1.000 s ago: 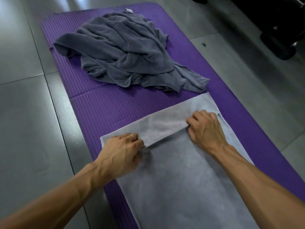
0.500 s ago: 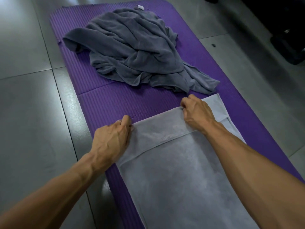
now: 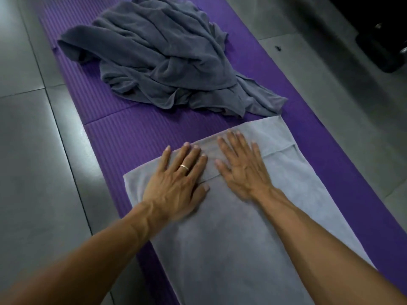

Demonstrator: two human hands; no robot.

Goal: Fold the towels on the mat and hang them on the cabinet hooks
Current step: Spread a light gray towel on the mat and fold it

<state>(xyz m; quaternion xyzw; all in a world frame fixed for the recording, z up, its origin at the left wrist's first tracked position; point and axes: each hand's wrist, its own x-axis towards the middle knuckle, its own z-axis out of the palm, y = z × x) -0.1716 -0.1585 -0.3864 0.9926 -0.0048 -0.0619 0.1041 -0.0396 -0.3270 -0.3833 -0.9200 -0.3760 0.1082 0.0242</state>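
Light towel (image 3: 231, 227): one fold laid on mat (image 3: 136, 137)
Hands: left (image 3: 176, 186), right (image 3: 242, 170) flat, fingers spread, pressing
Left: dark towels (image 3: 154, 62) unfolded; hanging

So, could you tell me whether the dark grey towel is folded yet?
Not folded: the dark grey towel lies crumpled in a heap on the purple mat.

One head-worn view looks steeply down and forward along the purple mat (image 3: 123, 137), from close above its near end. The mat runs away up the frame, grey floor tiles (image 3: 33, 172) on both sides of it.
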